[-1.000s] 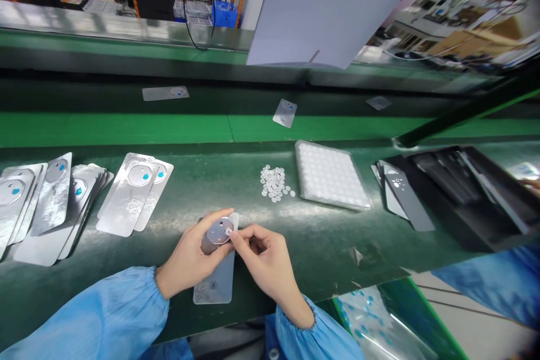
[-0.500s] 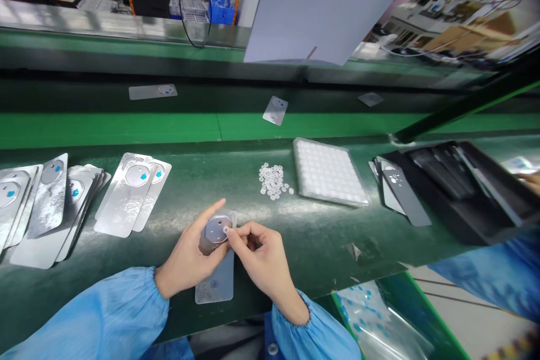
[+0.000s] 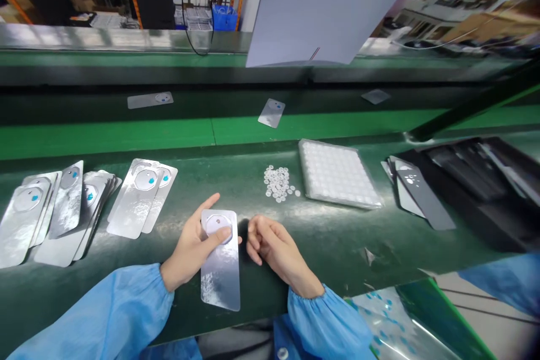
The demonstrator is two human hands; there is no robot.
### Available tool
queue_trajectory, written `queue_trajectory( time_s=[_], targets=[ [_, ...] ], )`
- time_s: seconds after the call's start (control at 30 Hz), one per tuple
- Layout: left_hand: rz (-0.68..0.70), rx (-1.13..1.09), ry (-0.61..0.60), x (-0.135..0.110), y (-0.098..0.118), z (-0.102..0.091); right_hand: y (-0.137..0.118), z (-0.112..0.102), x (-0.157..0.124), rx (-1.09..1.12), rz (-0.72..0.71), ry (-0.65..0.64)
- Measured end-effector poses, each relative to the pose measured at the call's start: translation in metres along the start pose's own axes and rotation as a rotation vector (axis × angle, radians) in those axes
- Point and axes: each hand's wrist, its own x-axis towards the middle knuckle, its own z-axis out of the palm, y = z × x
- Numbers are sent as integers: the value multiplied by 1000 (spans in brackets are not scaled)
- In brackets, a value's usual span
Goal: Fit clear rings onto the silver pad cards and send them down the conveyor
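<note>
- Fingers of left hand (image 3: 192,247) wrap the plate's left edge, thumb pressing on its round ring; index finger sticks out straight, off the part.
- Right hand (image 3: 274,247) sits just beside the plate, not touching it; fingers loosely curled, thumb and index tips close together. Can't tell if they pinch anything.
- Plate (image 3: 220,261): lower centre of frame, lying long-ways on the green bench (image 3: 329,236), ring end away from the person.
- Handling, my read: thin, light, stiff sheet part, glossy so likely slippery and easy to smudge or scratch. Best held by the long edges, off the ring face.
- Loose discs (image 3: 279,183) in a small heap at centre, well apart from both hands.
- Tray (image 3: 337,174) of the same kind of discs just right of the heap.
- Stacks (image 3: 63,208) of similar plates fanned out at left; another pair (image 3: 143,197) nearer the left hand.
- Dark parts (image 3: 415,191) and a black tray at right.
</note>
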Motion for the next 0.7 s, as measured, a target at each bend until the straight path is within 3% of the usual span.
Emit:
queue_trajectory(
  time_s=[0.1, 0.37, 0.53, 0.63, 0.7],
  targets=[
    [11, -40, 28, 0, 2, 1, 6, -3, -7, -45, -61, -16],
    [7, -108, 62, 6, 1, 3, 16, 14, -21, -545, -206, -30],
    [20, -70, 68, -4, -1, 1, 20, 14, -22, -685, -261, -71],
    [22, -78, 126, 5, 14, 0, 23, 11, -20, -669, -254, -131],
    [95, -47, 225, 28, 37, 1, 25, 10, -18, -658, -254, -145]
  ],
)
